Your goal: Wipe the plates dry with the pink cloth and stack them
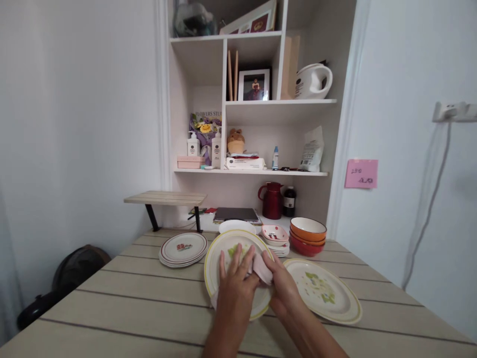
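Note:
A round cream plate (215,248) with a yellow rim and green leaf pattern is tilted up above the table. My left hand (236,286) lies over its face with fingers spread. At the plate's right edge, my right hand (282,286) is closed on the rim, its thumb over a pale pinkish cloth (263,269); its other fingers are mostly hidden. The cloth sits between both hands against the plate, and a bit of pale cloth shows by the lower left rim. A similar oval plate (320,291) lies flat on the table to the right.
Stacked plates (183,248) with red rims stand at the left. Behind are a white plate (237,227), small strawberry-patterned dishes (275,233) and orange and red bowls (307,236). A raised wooden stand (166,198), dark red jug (272,200) and shelving (253,172) border the table's back.

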